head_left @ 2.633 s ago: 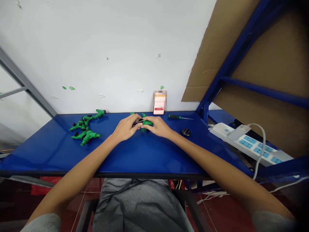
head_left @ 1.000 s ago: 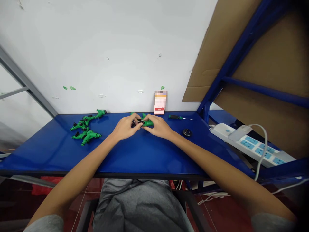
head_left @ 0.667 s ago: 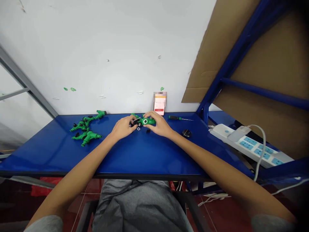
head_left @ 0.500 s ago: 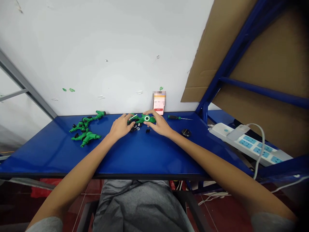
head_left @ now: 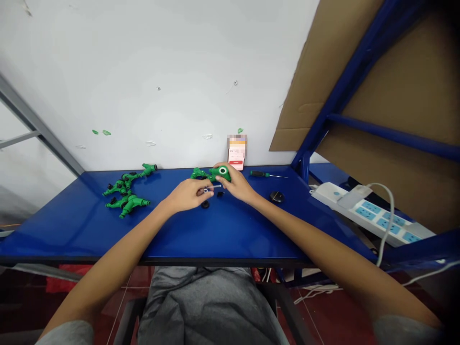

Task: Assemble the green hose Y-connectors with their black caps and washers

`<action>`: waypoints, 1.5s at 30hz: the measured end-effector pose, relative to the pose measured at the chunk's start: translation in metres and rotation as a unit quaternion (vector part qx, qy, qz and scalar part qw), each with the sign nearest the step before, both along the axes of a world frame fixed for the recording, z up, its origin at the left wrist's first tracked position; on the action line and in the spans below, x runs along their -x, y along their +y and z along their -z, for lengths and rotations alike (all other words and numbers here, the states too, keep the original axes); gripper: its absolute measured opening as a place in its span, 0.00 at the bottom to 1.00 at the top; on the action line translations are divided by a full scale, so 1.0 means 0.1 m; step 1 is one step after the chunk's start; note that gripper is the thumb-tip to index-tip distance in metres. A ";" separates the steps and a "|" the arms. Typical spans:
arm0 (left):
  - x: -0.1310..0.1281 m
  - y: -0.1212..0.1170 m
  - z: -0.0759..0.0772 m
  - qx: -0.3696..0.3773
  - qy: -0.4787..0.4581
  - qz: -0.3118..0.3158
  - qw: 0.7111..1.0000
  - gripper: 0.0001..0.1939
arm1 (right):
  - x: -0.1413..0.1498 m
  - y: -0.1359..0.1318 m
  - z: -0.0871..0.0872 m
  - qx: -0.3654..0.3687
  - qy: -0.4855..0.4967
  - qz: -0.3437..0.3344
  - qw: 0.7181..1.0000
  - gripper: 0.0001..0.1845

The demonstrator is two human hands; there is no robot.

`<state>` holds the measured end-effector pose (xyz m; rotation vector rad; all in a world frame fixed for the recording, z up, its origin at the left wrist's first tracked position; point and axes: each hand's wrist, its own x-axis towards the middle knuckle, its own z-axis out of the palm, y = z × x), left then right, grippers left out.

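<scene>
My right hand is closed round a green plastic hose fitting, whose round opening with a white ring faces me. More green branched plastic lies just left of it; whether the two are joined I cannot tell. My left hand pinches a thin pale stick that points right, toward the right hand. A small white ring shows at the left fingertips. Below the hands lie a black ring-shaped part and a small black piece.
Several green hose fittings lie at the left of the blue table. A phone leans on the wall. To the right are a screwdriver, a round black object and a power strip.
My left hand has moved right and slightly down with the thin stick, uncovering green plastic behind it. My right hand has tilted the fitting and shifted it slightly up and right.
</scene>
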<state>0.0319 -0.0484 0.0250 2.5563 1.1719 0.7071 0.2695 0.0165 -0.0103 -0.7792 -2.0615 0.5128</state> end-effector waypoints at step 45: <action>0.00 0.06 0.07 -0.004 -0.089 -0.043 0.995 0.12 | 0.08 -0.13 -0.04 0.043 -0.024 -0.044 0.998 0.13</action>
